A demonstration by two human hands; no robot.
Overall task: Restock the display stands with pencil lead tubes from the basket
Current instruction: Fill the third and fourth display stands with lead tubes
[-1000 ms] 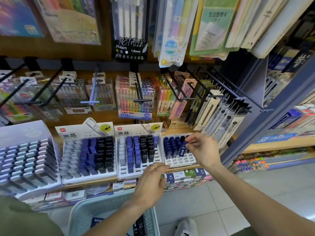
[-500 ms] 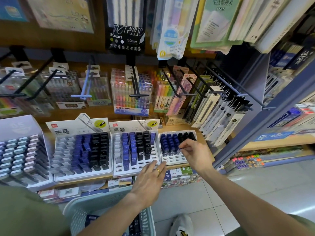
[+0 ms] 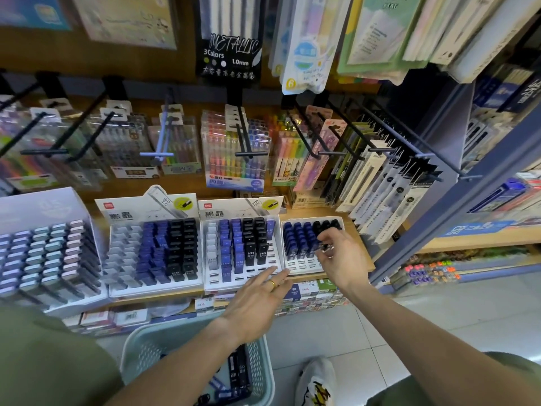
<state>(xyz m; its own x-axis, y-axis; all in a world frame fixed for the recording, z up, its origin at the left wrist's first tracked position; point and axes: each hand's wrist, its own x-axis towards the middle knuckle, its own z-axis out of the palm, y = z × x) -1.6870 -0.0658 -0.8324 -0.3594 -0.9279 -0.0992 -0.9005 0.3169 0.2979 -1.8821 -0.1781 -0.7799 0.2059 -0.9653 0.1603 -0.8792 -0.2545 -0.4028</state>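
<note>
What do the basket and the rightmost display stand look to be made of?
Basket: pale teal moulded plastic, matte, judging by its perforated walls and thick rounded rim. Rightmost display stand: white, with thin slotted rows; probably printed card or thin plastic, the picture can't settle which.

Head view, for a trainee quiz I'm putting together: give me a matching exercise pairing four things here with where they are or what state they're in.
Things:
1. left hand
2. right hand
3. basket
4. metallic pen pack

Places or states:
A. hangs above the shelf on a hook
B. fingers straight, tips at the front edge of the middle display stand
C. sits low in front of the person, with lead tubes inside
D. fingers curled over the rightmost display stand

Pairs: 1-B, 2-D, 3-C, 4-A
</note>
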